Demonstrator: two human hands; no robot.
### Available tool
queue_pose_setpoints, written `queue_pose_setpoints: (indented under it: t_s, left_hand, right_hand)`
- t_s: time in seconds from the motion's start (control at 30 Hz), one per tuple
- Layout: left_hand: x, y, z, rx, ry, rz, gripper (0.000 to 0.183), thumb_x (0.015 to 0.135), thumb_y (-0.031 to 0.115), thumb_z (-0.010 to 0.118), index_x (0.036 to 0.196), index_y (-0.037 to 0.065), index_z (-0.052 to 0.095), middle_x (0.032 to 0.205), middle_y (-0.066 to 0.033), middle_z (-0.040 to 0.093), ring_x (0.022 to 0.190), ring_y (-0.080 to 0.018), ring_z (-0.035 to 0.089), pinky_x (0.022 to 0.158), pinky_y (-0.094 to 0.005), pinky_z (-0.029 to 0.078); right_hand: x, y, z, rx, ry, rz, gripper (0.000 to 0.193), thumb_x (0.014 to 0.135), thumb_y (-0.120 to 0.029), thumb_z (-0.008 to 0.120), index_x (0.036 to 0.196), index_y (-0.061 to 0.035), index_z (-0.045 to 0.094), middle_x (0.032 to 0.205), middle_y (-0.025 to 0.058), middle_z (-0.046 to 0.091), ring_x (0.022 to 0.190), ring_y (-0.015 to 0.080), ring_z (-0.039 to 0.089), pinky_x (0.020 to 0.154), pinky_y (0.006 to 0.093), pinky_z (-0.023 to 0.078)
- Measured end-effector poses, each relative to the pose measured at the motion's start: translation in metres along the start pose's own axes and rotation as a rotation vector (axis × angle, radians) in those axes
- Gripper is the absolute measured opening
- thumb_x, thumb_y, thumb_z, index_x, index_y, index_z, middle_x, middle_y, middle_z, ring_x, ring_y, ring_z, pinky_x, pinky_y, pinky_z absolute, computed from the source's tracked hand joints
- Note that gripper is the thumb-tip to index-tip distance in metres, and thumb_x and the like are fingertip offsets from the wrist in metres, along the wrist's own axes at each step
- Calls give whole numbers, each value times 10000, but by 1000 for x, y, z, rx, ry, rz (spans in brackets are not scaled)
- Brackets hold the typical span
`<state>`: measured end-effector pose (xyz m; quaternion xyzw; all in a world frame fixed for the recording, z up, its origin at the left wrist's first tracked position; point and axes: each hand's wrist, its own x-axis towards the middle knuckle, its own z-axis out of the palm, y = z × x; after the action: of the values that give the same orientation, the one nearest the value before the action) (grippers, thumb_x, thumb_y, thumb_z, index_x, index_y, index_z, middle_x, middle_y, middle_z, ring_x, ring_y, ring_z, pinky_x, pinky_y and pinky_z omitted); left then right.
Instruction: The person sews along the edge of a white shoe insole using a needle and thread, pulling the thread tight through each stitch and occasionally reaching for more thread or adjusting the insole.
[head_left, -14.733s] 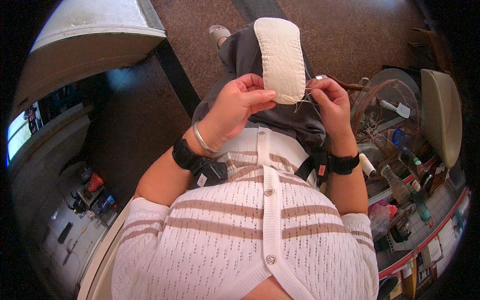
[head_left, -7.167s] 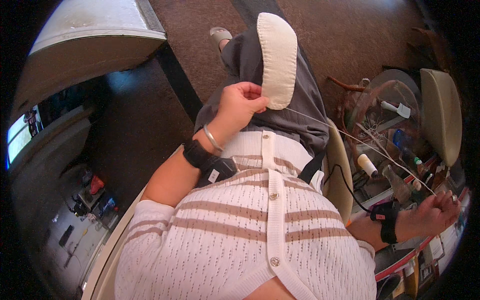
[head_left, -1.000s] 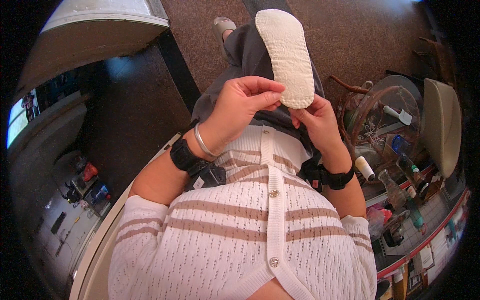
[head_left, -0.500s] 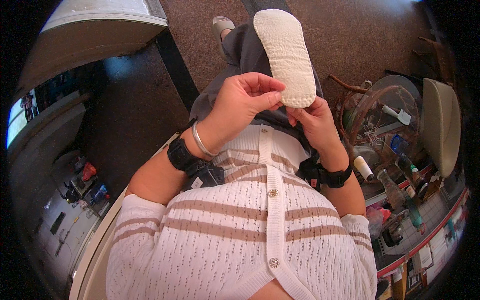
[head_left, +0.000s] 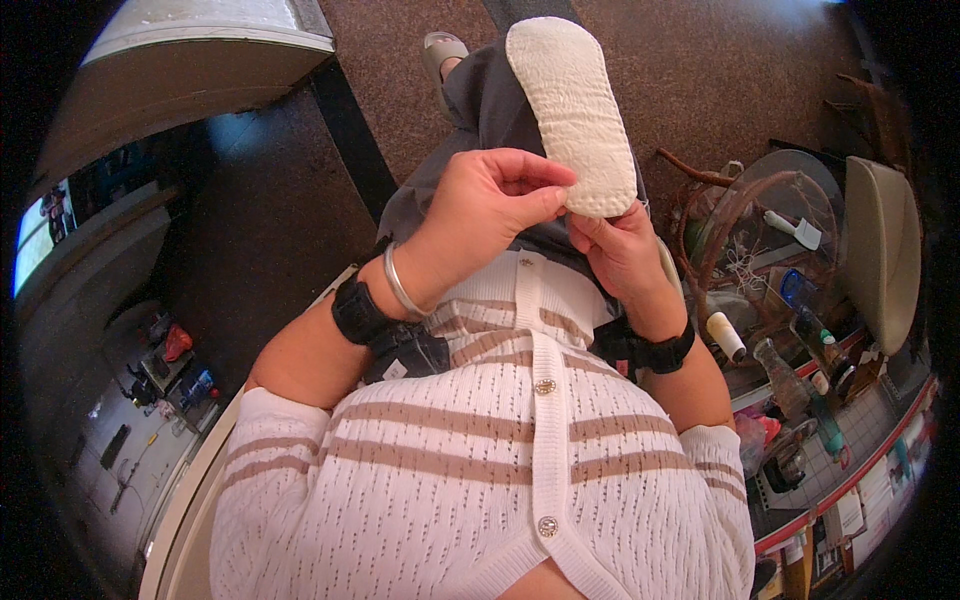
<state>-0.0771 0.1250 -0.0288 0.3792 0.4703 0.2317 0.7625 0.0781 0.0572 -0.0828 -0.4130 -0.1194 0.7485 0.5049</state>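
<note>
A long white textured insole-shaped pad [head_left: 578,115] stands up over my lap. My left hand [head_left: 490,205] pinches its near rounded end between thumb and fingers. My right hand [head_left: 618,255] sits just under that same end, fingers curled against the pad's lower edge. I cannot make out a needle or thread between the fingers. Both wrists wear black bands; the left also has a silver bangle [head_left: 398,285].
A cluttered low table [head_left: 800,330] stands at my right with a clear domed cover [head_left: 775,215], a cream thread spool [head_left: 727,336], bottles and small tools. A pale cushion [head_left: 880,250] lies beyond it. Brown carpet [head_left: 700,60] is ahead, a white cabinet [head_left: 190,50] at upper left.
Seconds ago my right hand drew a thread far out to the right, then came back under the pad. Over the last second the pad and both hands barely shifted.
</note>
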Motion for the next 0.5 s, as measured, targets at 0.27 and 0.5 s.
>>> queue_pose_setpoints:
  t_s: [0.27, 0.5]
  left_hand:
    - [0, 1, 1, 60, -18, 3, 170, 785, 36, 612, 944, -25, 619, 837, -66, 631, 725, -87, 569, 683, -206, 469]
    - [1, 3, 2, 48, -4, 5, 182, 790, 40, 607, 960, -26, 615, 852, -73, 630, 736, -91, 574, 690, -205, 473]
  right_hand:
    - [1, 3, 2, 60, 13, -6, 119, 801, -35, 587, 918, -48, 605, 751, -3, 573, 566, 62, 457, 489, 194, 357]
    - [5, 3, -3, -55, -4, -48, 114, 790, -28, 593, 900, -39, 621, 761, -3, 593, 602, 69, 501, 528, 202, 398]
